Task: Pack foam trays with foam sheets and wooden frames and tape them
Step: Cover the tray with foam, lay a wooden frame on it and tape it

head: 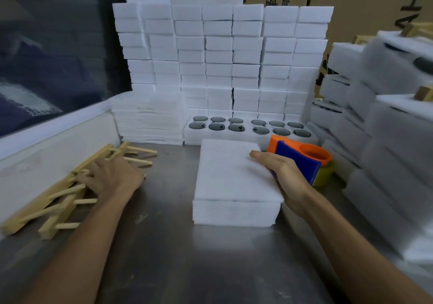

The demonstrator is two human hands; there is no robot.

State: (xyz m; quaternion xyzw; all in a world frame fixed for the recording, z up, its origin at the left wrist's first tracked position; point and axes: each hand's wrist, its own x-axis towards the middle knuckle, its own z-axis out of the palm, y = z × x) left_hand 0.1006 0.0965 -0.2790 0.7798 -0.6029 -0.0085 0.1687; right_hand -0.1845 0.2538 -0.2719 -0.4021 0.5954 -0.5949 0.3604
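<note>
A white foam tray (235, 212) lies in the middle of the metal table (168, 245) with a foam sheet (229, 170) laid on top as a cover. My right hand (281, 175) grips a blue and orange tape dispenser (302, 159) at the tray's right edge, its thumb resting on the sheet. My left hand (110, 175) reaches into a pile of wooden frames (58, 200) at the left, fingers curled over one of them.
Two open foam trays (248, 127) holding dark round pieces sit behind the covered one. A stack of foam sheets (147, 116) stands at the back left, a wall of foam blocks (222, 53) behind. Packed trays (386, 121) pile up on the right, cardboard boxes beyond.
</note>
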